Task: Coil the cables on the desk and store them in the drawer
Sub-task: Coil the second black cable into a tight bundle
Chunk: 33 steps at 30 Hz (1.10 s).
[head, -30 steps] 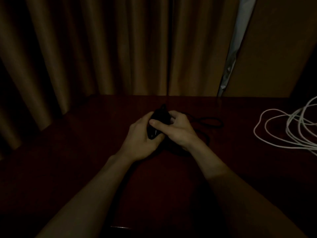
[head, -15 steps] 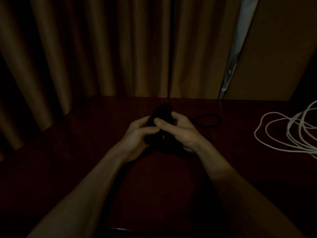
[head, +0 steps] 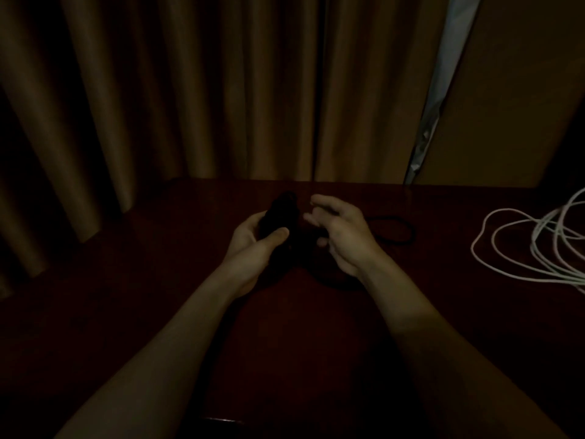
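Dimly, left hand (head: 253, 245), cable bundle (head: 282, 213) pointing away

Curtains: brown pleated curtains (head: 190, 90) are hung across the back, closed at the middle.
Gap: a pale strip (head: 443, 74) is left uncovered beside them.
Panel: a plain brown panel (head: 522, 90) is set at the right.

Black cable (head: 281, 213) seemingly bundled; white cable (head: 535, 245) loose.

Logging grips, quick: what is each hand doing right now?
Left hand: grips the black cable bundle.
Right hand: open, fingers loose, holding nothing visible.
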Available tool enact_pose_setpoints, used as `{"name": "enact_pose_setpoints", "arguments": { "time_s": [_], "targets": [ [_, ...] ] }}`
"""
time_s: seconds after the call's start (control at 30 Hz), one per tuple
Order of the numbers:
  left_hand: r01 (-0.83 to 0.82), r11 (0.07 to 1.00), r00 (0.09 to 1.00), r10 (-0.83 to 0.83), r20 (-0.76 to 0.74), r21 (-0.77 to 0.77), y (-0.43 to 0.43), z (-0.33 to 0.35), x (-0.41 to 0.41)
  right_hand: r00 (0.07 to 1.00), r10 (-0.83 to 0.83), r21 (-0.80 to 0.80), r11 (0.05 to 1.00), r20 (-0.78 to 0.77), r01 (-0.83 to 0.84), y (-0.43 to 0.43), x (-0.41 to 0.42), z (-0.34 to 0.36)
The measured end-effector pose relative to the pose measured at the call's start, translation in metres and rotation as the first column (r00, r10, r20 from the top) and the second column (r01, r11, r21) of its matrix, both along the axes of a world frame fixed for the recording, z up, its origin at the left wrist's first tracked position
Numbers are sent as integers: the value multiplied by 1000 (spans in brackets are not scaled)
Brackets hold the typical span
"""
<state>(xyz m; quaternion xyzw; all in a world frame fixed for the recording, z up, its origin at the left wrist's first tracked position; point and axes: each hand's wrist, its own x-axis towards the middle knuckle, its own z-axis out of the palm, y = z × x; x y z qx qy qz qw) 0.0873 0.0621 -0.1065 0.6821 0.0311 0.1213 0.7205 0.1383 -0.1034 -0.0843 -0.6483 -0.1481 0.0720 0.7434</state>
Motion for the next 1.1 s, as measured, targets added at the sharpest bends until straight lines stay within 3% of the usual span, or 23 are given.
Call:
{"name": "enact_pose_setpoints", "arguments": {
  "time_s": [0.13, 0.33, 0.43, 0.7, 0.87, 0.97, 1.1],
  "targets": [
    [-35, 997, 999, 33, 32, 68, -3, -2, 0, 1000, 21, 207, 978, -19, -16, 2, -4, 5],
    [-62, 995, 996, 56, 75, 83, -4, -1, -1, 996, -7, 40, 999, 91, 4, 17, -14, -5],
    [-83, 994, 995, 79, 62, 69, -2, 1, -1, 981, -62, -164, 982, 186, 94, 21, -13, -11],
    [17, 977, 999, -22, -23, -215, 10, 11, -1, 918, 53, -384, 917, 393, 112, 23, -6, -24],
    [120, 913, 990, -139, -20, -389, 14, 15, -5, 967, 60, -360, 932, 247, 34, 18, -2, -23],
    [189, 857, 976, -217, -4, -480, 13, 18, -9, 981, 168, -293, 947, 101, -132, 13, -3, -18],
    [244, 818, 961, -275, 19, -520, 10, 19, -12, 957, 283, -258, 931, 58, -260, 5, -4, -12]
  ]
}}
